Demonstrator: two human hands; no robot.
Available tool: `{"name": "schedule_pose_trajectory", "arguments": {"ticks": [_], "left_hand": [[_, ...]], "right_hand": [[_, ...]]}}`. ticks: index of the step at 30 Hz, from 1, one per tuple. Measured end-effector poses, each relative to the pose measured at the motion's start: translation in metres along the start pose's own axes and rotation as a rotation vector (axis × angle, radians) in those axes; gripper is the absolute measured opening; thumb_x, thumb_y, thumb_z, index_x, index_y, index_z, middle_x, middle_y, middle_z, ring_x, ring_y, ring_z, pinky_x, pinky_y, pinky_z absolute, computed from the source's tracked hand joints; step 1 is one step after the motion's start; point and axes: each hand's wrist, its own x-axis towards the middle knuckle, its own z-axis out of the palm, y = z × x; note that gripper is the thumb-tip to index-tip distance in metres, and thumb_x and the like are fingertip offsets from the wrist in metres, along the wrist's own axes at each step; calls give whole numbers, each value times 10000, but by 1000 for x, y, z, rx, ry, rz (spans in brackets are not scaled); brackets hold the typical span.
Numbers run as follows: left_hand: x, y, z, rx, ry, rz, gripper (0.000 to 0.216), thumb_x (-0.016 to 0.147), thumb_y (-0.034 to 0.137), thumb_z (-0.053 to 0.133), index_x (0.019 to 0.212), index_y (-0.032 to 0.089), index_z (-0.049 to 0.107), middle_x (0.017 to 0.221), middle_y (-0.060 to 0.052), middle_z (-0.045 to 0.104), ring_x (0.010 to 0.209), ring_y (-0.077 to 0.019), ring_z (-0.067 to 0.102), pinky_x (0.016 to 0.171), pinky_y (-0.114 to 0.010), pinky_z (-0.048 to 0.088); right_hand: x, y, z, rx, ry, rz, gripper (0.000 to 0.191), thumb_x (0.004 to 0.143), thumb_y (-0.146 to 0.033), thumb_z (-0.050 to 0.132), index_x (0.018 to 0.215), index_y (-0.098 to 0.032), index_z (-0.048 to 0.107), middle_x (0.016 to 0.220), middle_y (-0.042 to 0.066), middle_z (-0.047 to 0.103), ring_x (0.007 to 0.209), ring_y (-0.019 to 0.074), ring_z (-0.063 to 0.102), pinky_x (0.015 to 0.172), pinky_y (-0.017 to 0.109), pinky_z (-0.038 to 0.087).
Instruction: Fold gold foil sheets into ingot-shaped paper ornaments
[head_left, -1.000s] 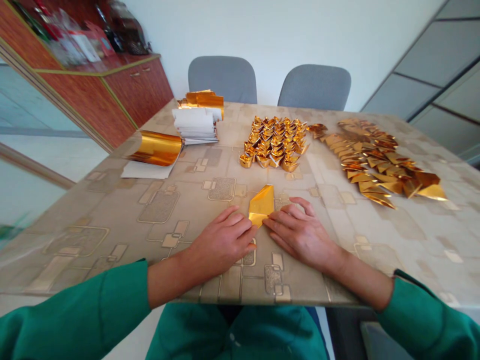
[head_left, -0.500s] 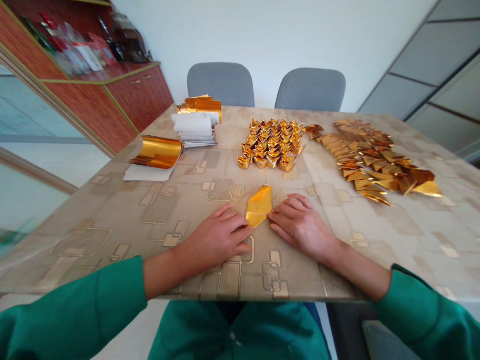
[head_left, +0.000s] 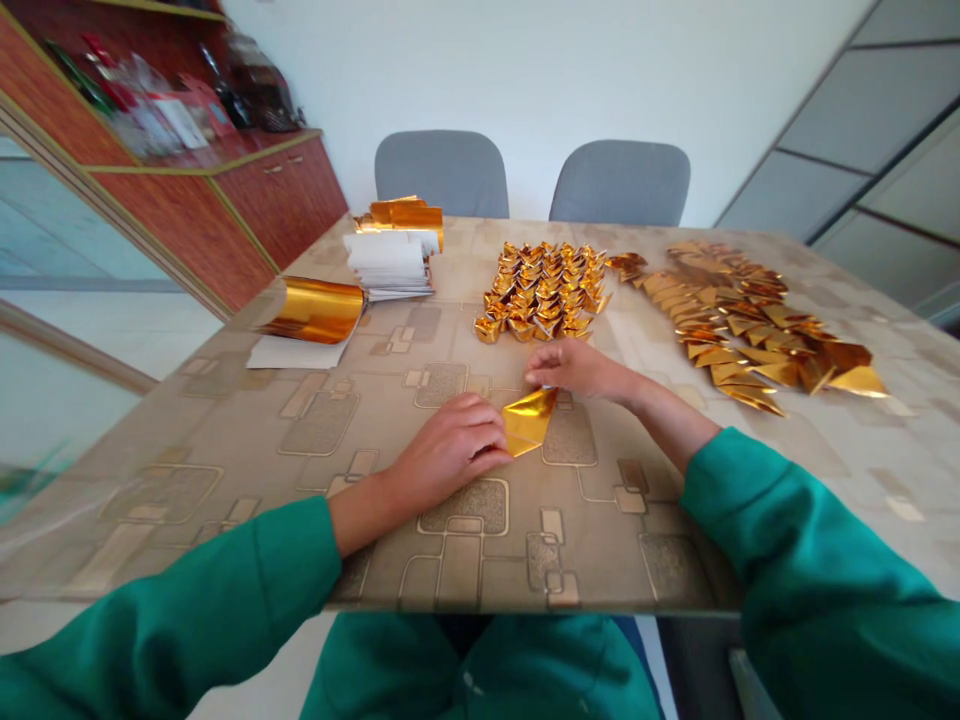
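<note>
A folded piece of gold foil paper [head_left: 529, 422] lies on the patterned tablecloth in front of me, its lower part crossed by a crease. My left hand [head_left: 463, 438] is closed at its left edge, fingertips pressed together on the paper. At the far upper corner, my right hand [head_left: 574, 368] pinches the paper between thumb and fingers. Just beyond stand rows of small folded gold paper ingots [head_left: 541, 290]. To their right spreads a pile of flat folded gold pieces [head_left: 750, 325].
On the left lie a gold foil sheet [head_left: 319, 308] over white-backed paper and a stack of sheets [head_left: 391, 262]. Two grey chairs [head_left: 442, 175] stand behind the table [head_left: 225, 440]. A reddish wooden cabinet [head_left: 187, 215] holds bottles at back left.
My right hand has moved from the paper's lower right edge up to its far corner. The paper has turned and shifted slightly right, with my left hand still at its left edge.
</note>
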Motion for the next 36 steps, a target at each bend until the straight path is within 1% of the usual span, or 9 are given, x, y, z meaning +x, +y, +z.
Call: {"name": "schedule_pose_trajectory", "arguments": {"ticks": [2,6,8,14,18,22,26,31,36], "left_hand": [[-1,-1,0,12,16,-14,214,941,295,601,799,153,673,875,-51,677,880,-178,582,859,-336,447],[-3,-1,0,43,47,-71,163,927,272,620,822,156,665,905,-58,665,906,-194,569,851,-343,461],[-3,-1,1,72,56,-115,119,920,270,627,899,159,666,944,-63,663,935,-208,569,863,-361,472],[-3,-2,4,120,140,-196,405,895,271,651,1270,151,556,1208,-113,652,1097,-254,577,943,-435,488],[1,-1,4,10,235,-168,124,918,161,569,1021,174,638,914,-44,686,874,-182,627,783,-332,520],[8,3,1,87,286,-32,159,941,133,524,849,169,648,859,-44,669,833,-164,601,769,-306,487],[12,5,4,241,191,68,242,984,160,470,839,157,665,870,-55,665,824,-170,561,750,-300,461],[4,2,10,293,-14,135,255,981,149,441,938,161,692,921,-70,662,864,-185,571,783,-316,481],[-6,6,7,238,-28,167,253,984,174,448,1057,142,688,1030,-98,693,963,-190,615,888,-346,503]], "right_hand": [[-3,-4,5,-101,-53,8,143,797,-278,696,813,-138,675,709,-2,654,617,107,551,596,238,392],[-15,-14,13,-445,23,-46,83,744,-156,733,816,-156,690,687,-27,610,596,89,485,571,226,316],[-21,-16,15,-514,28,-71,65,733,-119,727,763,-160,687,674,-29,601,605,90,479,577,227,310],[-39,-18,16,-248,70,-198,62,820,-120,639,773,-161,633,737,-8,656,667,110,580,645,233,434],[-58,-27,16,-318,180,-452,67,863,-138,607,818,-183,585,840,27,690,780,138,613,725,269,476],[-77,-38,20,-532,211,-632,123,912,-109,532,826,-192,564,837,46,683,780,154,586,724,291,465],[-88,-32,30,-696,208,-632,164,948,-115,488,824,-181,573,791,50,665,755,154,580,711,286,442],[-92,-13,40,-707,147,-584,206,965,-139,453,800,-182,568,731,26,595,692,145,520,674,263,422],[-96,-18,37,-615,43,-520,139,974,-179,489,890,-167,600,825,50,618,769,156,545,718,272,465]]}}
